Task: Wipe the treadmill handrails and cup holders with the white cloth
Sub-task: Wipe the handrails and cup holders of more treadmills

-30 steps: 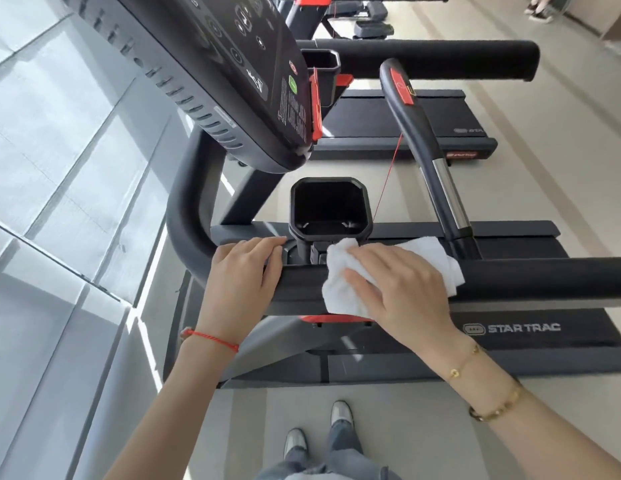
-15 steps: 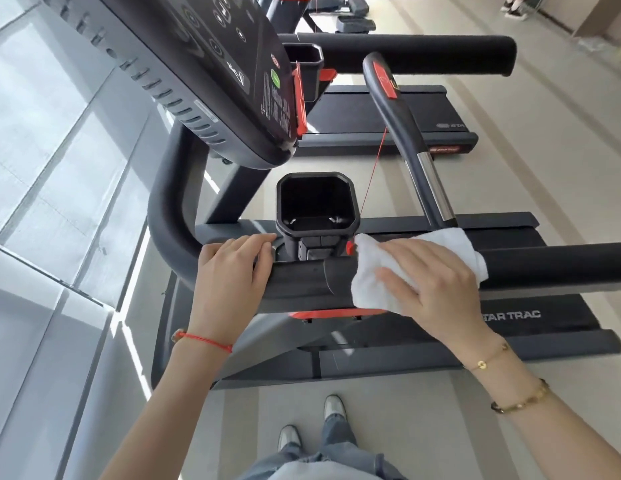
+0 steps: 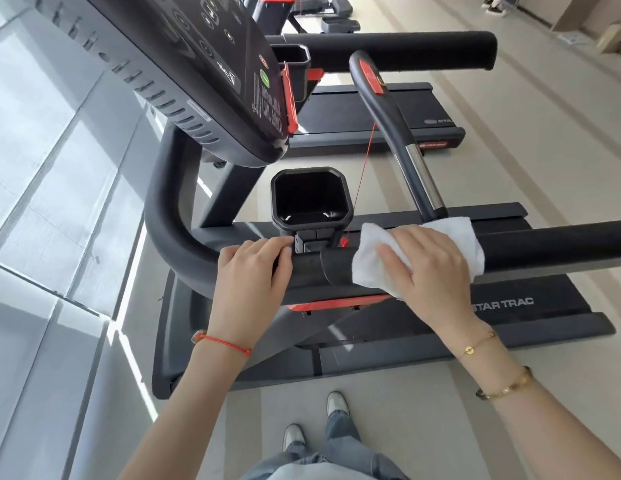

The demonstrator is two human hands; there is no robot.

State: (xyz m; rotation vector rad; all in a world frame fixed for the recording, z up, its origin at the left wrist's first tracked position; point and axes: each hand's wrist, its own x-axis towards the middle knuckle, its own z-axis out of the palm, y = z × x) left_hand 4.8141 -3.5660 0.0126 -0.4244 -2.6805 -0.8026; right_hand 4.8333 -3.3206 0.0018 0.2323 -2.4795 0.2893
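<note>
The near black handrail (image 3: 551,247) runs left to right across the middle of the view. My right hand (image 3: 430,268) presses the white cloth (image 3: 375,265) flat over the top of this rail, just right of the cup holder. My left hand (image 3: 253,268) rests on the rail's curved left end, fingertips touching the base of the square black cup holder (image 3: 311,199), which stands empty. A second cup holder (image 3: 295,64) and the far handrail (image 3: 388,46) sit behind the console.
The black console (image 3: 198,64) overhangs at the upper left. A curved inner grip bar (image 3: 395,126) with a red stop key rises just behind the cloth, with a red cord hanging from it. A window wall lies to the left. My shoes (image 3: 316,420) stand beside the deck.
My right hand has slid the cloth to the right along the near handrail, away from the cup holder. My left hand has stayed on the rail's left end.
</note>
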